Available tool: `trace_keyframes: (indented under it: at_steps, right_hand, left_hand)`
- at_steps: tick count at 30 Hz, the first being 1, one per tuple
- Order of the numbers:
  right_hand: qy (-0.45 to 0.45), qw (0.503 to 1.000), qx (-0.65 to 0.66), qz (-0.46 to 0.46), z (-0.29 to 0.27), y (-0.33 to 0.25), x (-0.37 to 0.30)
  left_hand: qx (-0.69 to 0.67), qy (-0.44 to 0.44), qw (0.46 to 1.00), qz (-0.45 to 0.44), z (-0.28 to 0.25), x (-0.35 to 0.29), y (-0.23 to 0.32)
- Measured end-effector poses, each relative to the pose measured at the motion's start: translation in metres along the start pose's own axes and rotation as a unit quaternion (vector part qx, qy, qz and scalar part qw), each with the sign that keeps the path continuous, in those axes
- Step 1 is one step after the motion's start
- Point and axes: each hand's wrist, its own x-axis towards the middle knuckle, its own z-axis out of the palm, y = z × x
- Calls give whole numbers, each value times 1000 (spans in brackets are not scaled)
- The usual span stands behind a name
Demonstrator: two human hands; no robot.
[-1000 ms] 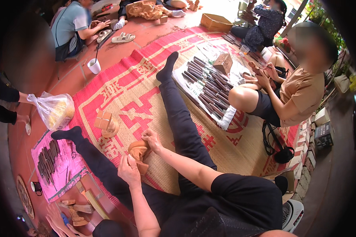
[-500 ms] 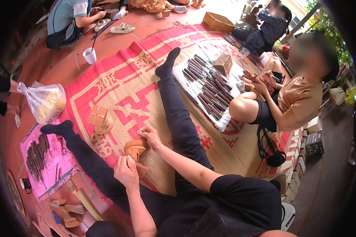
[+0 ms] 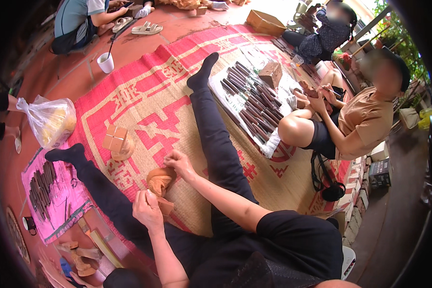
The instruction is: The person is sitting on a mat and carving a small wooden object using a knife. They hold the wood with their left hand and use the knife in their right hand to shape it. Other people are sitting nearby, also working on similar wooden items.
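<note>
On the mat between my legs stands a carved wooden piece (image 3: pixel 160 180) with rounded, ridged forms and a squared block at its lower end. My left hand (image 3: pixel 148 210) is at its near left side, fingertips pinched together. Beyond the piece, at its upper right, my right hand (image 3: pixel 178 164) has its fingers curled into a pinch. Whatever either pinch holds is too small to make out. Farther off, a second wooden piece (image 3: pixel 115 138) with a square block and a rounded part sits on the mat near my left shin.
Dark-handled carving tools (image 3: pixel 259 103) lie on a white cloth to the right, others on a pink cloth (image 3: pixel 65 204) to the left. A plastic bag (image 3: pixel 50 122) and white cup (image 3: pixel 105 63) stand left. A person in a tan shirt (image 3: pixel 367 115) sits close on the right.
My view has shifted slightly. My right hand's fingers have drawn in more tightly, and both hands have moved a little relative to the carved piece, which stays between them.
</note>
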Motion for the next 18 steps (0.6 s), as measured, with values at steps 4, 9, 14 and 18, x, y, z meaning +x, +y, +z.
trace_keyframes:
  at_steps: [4,9,14,18]
  right_hand:
    - [-111,991,-59,-37,16,-2,-18]
    - [25,983,-180,3,9,2,3]
    - [-47,969,-225,-89,13,-10,-7]
    - [-102,967,-223,-68,18,-7,-17]
  left_hand:
    - [-11,-13,1000,-26,-5,2,-1]
    - [19,-22,999,32,0,-3,12]
    - [28,-17,999,27,-2,-7,4]
    - [6,-29,999,24,-1,-4,5]
